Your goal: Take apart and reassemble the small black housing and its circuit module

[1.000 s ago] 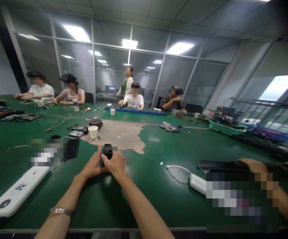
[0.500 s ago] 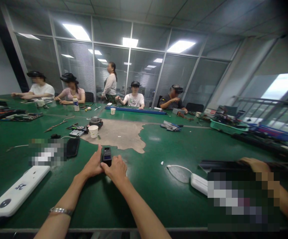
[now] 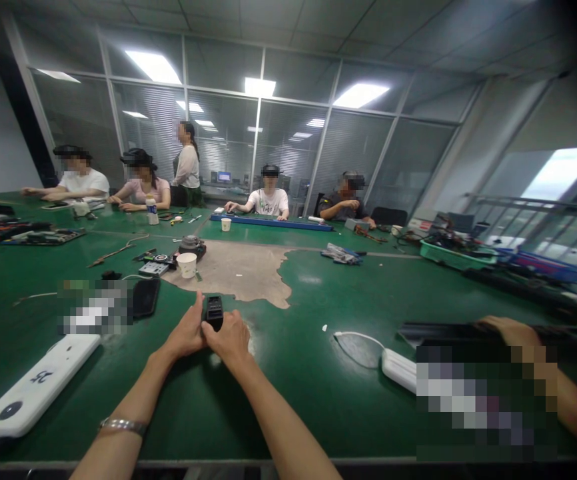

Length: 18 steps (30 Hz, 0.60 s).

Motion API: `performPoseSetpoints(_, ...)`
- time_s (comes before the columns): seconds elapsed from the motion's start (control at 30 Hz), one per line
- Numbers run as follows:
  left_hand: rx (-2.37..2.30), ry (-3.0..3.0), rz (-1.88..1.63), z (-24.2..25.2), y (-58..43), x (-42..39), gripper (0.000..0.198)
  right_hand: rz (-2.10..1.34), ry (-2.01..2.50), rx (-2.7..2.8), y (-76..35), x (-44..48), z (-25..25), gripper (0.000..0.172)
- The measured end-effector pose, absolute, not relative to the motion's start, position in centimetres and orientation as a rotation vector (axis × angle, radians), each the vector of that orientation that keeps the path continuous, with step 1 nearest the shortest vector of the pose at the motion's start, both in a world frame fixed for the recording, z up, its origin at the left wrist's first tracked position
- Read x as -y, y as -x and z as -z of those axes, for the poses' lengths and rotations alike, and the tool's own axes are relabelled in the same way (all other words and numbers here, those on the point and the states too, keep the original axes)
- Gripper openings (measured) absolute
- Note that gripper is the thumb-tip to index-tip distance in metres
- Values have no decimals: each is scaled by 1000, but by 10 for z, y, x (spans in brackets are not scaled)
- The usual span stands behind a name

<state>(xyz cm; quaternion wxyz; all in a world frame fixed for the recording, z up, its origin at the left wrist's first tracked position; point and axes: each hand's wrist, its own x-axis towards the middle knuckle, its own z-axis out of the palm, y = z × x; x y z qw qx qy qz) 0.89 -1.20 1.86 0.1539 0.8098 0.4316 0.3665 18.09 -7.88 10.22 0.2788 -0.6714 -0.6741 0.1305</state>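
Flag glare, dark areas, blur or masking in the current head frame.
Head view: pale glare on the green tabletop, the right-hand window washed out, top right corner nearly black; head view: mosaic blocks border the white strip at left, so what they cover can't be told; head view: fine detail on the black device is too soft to read.

L hand [image 3: 184, 333]: bare | R hand [image 3: 228, 337]: bare | L forearm [image 3: 141, 392]: bare, w/ shiny silver-col. band [image 3: 122, 425] | R forearm [image 3: 278, 408]: bare

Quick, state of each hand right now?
Left hand: beside a small black boxy device; whether it grips cannot be told.
Right hand: holding that device.
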Motion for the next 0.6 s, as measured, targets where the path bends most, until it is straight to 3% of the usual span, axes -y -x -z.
performPoseSetpoints(0.17, -1269, -2297, -1021, -27, -11, 17, 147, -318, 1731, 1703, -190, 75, -122, 44)
performPoseSetpoints(0.33, -1278, -2298, -996, -32, -11, 20, 151, -224, 1664, 1626, -229, 71, -132, 39)
performPoseSetpoints(0.6, -1323, -2265, -953, -36, -12, 22, 151, -136, 1854, 1554, -300, 78, -105, 35)
